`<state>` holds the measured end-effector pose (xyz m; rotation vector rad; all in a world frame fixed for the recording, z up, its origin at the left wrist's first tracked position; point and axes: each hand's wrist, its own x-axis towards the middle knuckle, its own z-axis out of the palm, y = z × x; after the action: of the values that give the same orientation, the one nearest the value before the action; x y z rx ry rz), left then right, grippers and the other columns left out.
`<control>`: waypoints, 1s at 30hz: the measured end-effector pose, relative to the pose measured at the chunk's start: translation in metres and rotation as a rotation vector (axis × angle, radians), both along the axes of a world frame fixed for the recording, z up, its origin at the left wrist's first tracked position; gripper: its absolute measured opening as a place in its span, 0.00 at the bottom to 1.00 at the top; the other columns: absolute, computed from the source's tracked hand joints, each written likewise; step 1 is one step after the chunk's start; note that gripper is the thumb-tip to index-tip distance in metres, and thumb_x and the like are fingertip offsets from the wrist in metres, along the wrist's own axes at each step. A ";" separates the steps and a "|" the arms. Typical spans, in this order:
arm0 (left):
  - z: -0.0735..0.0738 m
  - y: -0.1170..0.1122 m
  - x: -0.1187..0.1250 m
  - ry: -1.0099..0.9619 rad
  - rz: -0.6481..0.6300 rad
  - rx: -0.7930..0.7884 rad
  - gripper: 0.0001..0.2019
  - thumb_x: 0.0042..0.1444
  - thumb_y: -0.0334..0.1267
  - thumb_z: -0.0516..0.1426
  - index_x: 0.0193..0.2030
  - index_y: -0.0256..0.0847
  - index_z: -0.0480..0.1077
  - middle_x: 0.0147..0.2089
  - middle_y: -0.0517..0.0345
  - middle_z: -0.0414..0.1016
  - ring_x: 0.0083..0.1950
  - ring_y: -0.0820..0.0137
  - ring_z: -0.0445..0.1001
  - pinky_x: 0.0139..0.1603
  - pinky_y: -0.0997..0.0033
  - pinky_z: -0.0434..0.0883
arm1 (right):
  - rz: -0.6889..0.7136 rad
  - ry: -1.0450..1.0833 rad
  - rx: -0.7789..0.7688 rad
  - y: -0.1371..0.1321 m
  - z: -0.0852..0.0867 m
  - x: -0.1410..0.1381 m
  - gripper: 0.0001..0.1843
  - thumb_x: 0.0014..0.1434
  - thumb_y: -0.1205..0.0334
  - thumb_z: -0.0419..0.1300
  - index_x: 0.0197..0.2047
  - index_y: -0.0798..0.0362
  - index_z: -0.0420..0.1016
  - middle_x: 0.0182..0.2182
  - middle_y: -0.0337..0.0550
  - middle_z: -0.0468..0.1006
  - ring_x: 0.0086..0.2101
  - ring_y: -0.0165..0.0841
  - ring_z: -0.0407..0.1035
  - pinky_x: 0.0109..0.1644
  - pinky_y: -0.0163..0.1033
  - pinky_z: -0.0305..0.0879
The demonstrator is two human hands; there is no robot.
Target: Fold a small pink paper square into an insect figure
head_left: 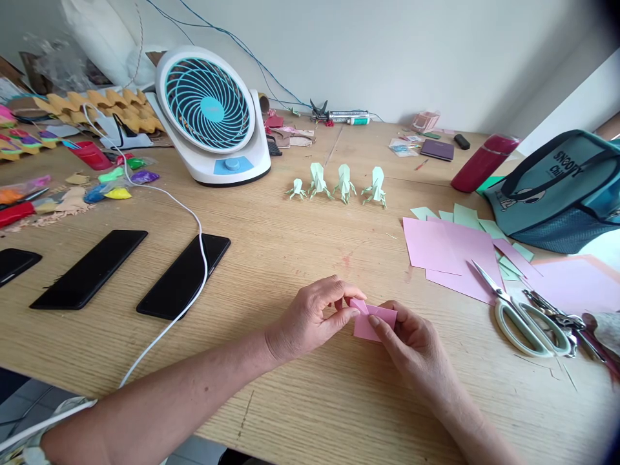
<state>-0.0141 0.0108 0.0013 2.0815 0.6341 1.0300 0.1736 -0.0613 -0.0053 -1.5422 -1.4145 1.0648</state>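
Table edge apart from held paper

Bright frame, soft even light, seemingly from 3 o'clock, where a patch beside the bag blew out white. Wall dimmed toward 1 o'clock. Table showed faint shadows, pale sheen toward 4 o'clock. Dark vignette ate the corners around 2 and 4 o'clock. Wide-angle stretch warped the outer edges; right margin went blurry. Pink paper looked fairly sharp.

The folded paper looks matt, the table smooth wood.
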 end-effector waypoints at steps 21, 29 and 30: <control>-0.009 0.005 0.000 0.262 -0.021 -0.018 0.05 0.60 0.28 0.60 0.33 0.39 0.71 0.33 0.60 0.71 0.36 0.72 0.70 0.39 0.74 0.67 | 0.103 -0.484 0.100 0.000 0.000 0.006 0.08 0.66 0.57 0.56 0.40 0.49 0.74 0.36 0.43 0.72 0.32 0.35 0.68 0.33 0.39 0.63; -0.011 0.007 0.003 0.315 -0.046 0.072 0.05 0.58 0.27 0.61 0.33 0.38 0.72 0.33 0.60 0.73 0.38 0.70 0.70 0.41 0.72 0.66 | 0.073 -0.604 0.302 0.002 -0.004 0.010 0.05 0.65 0.57 0.59 0.42 0.45 0.76 0.39 0.45 0.73 0.40 0.40 0.69 0.44 0.46 0.64; -0.011 0.007 0.003 0.323 -0.053 0.081 0.05 0.58 0.26 0.61 0.33 0.38 0.72 0.33 0.60 0.73 0.38 0.70 0.70 0.41 0.72 0.66 | 0.105 -0.589 0.282 0.002 -0.003 0.009 0.06 0.66 0.57 0.59 0.40 0.45 0.77 0.37 0.44 0.73 0.38 0.40 0.69 0.43 0.46 0.63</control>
<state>-0.0112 0.0179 -0.0097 2.3465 0.7006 0.7048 0.1824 -0.0590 -0.0082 -1.6507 -1.9605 0.4410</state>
